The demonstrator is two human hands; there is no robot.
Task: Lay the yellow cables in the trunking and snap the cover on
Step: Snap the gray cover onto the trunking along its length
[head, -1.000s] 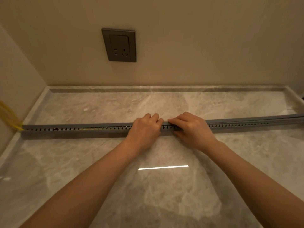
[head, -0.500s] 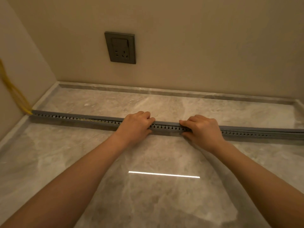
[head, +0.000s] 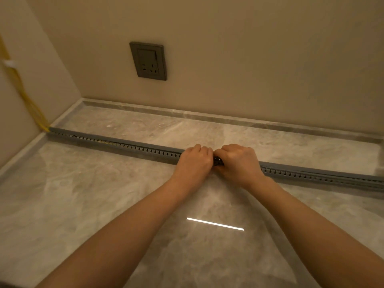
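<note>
1. At the far left, the yellow cables (head: 31,104) came down the side wall, gathered by a white tie (head: 9,63). They entered the trunking's left end at the corner, a straight drop into the channel.
2. The grey trunking (head: 87,140) lay across the marble floor (head: 104,194) from that corner off to the right, its slotted side facing near. A trace of yellow showed under the cover (head: 145,144) left of the hands, so I judged it not fully seated there.
3. The left hand (head: 194,163) sat mid-run, fingers curled over the cover's far edge and knuckles up, seemingly bearing down to clip it.
4. The right hand (head: 239,163) touched it and gripped the same way, probably to put both hands' force on one spot. I couldn't make out the dark patch between them.
5. Further right, the cover looked slightly proud and not yet pressed home.
</note>
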